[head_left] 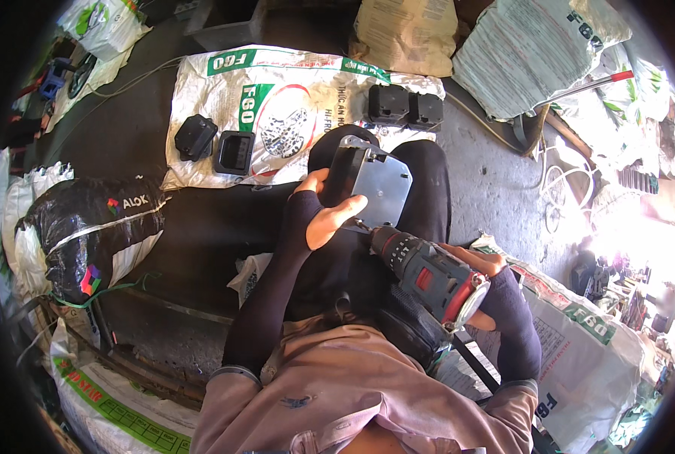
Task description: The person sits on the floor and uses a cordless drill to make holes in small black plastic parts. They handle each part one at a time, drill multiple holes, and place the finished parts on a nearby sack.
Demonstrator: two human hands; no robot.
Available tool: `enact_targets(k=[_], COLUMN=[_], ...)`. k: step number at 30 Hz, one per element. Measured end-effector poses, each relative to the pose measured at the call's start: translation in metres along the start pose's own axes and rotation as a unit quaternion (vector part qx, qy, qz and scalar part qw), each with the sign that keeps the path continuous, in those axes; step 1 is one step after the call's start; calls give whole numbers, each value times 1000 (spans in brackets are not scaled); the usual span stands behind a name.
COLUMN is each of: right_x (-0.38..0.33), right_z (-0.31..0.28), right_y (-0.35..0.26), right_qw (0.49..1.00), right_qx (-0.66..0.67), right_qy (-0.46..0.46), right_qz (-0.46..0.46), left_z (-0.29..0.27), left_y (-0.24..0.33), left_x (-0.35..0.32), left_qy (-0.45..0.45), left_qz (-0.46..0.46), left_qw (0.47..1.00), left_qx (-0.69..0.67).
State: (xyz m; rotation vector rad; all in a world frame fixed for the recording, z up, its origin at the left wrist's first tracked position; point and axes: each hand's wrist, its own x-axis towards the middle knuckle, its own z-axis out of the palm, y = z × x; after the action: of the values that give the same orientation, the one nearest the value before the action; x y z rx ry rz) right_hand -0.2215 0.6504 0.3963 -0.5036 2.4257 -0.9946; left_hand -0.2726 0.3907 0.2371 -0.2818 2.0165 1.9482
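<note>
Drill [428, 274], red-and-dark cordless, sits just below and right of frame centre, about 4 o'clock from the plate, clamped in right hand [482, 281] with its bit tip touching the lower edge of grey metal plate [380, 185]. Plate fronts a black housing [342, 170] propped on the knees at centre, left hand [324, 212] wrapped round its lower left edge, thumb lying right beside the bit. Hands apart, each gripping its own thing. Risks, my read: bit could skate off the flat metal and hit that thumb, since it's so close; housing held only by one hand on a lap may twist when torque bites; a screw, if there is one, too small to see, could drop. White feed sack [277, 98] at 12 o'clock holds more black parts [405, 107], well apart.
</note>
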Motion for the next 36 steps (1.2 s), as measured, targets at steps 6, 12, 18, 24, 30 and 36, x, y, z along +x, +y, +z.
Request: enact_targets(k=[6, 12, 18, 24, 30, 36], right_x=[10, 21, 28, 31, 21, 7], right_z=[4, 7, 13, 11, 1, -25], right_y=[-1, -4, -7, -4, -14, -10], right_qw=[999, 999, 998, 998, 994, 998], right_qx=[-20, -25, -39, -47, -110, -50], right_qy=[-13, -40, -36, -34, -6, 1], right_qz=[23, -7, -16, -23, -23, 25], left_z=[2, 3, 2, 3, 9, 8], left_y=[2, 0, -2, -13, -3, 7], left_x=[-1, 2, 2, 7, 9, -3], left_qy=[9, 14, 23, 38, 46, 87], left_qz=[7, 15, 11, 37, 52, 28], left_qw=[1000, 1000, 1000, 999, 997, 986], left_qx=[-18, -15, -17, -2, 36, 137])
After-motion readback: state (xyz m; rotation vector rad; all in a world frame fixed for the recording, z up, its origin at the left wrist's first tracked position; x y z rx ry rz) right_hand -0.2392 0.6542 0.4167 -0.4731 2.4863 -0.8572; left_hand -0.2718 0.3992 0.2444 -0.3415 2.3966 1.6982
